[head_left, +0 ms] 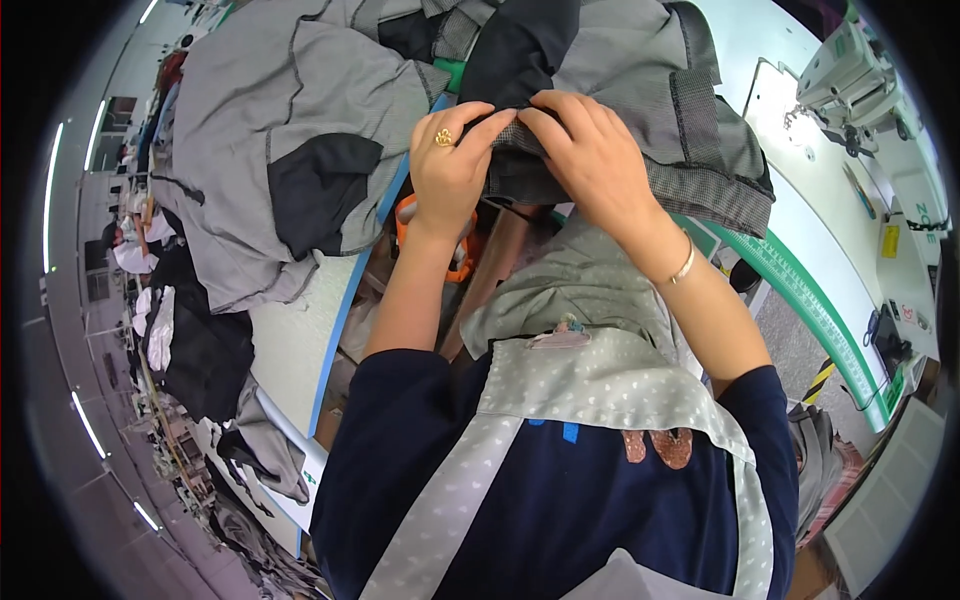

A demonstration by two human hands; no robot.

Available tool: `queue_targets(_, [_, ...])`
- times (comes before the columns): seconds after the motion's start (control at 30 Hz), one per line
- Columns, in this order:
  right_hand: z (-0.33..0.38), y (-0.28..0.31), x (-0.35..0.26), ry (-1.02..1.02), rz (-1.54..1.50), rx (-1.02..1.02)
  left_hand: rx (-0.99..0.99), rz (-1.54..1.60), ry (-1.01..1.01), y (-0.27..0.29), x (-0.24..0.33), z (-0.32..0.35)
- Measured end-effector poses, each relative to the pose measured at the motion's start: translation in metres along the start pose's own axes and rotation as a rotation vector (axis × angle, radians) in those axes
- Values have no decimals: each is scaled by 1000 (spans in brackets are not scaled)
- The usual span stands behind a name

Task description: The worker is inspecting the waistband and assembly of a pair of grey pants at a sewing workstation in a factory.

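My left hand [448, 170], with a gold ring, pinches the edge of a grey checked garment [640, 110] at the table's near side. My right hand [595, 165], wearing a bracelet on its wrist, pinches the same edge just to the right. The fingertips of both hands almost meet there. Black lining cloth [525, 50] lies beyond the fingers, and dark overlocked seams show on the garment's right part. Its waist or hem edge hangs over the table's front. To the left is spread another grey garment [230, 110] with a black pocket-like piece [318, 185].
A white sewing machine [850, 75] stands at the far right. A green measuring strip [810, 300] runs along the curved table edge. An orange-rimmed object [462, 255] sits below my left wrist. Dark garments [205, 345] are piled at the left.
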State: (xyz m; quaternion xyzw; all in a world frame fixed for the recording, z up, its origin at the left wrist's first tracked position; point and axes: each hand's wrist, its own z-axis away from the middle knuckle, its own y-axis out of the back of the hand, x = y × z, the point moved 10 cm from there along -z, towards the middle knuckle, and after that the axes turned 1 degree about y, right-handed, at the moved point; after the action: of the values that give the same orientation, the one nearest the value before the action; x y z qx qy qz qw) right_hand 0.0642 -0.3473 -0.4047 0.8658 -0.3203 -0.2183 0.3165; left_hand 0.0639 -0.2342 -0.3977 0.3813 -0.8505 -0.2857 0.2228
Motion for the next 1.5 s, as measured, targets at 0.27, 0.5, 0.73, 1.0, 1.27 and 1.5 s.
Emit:
queue_targets(0.27, [-14, 7, 40, -199, -293, -92, -280, 349, 247, -25, -10, -20])
queue_targets(0.5, [-14, -7, 64, -390, -814, -243, -606, 924, 581, -68, -26, -22])
queue_targets(0.73, [-12, -7, 60, -386, -800, -416, -768, 1112, 741, -76, -11, -10])
queue_targets(1.0, [-3, -13, 69, -457, -857, -394, -713, 704, 409, -69, -7, -27])
queue_targets(1.27, [-15, 9, 63, -291, -646, -382, -697, 805, 472, -71, -14, -30])
queue_targets(1.5, [-37, 38, 31, 120, -87, -326, -725, 938, 417, -65, 0, -41])
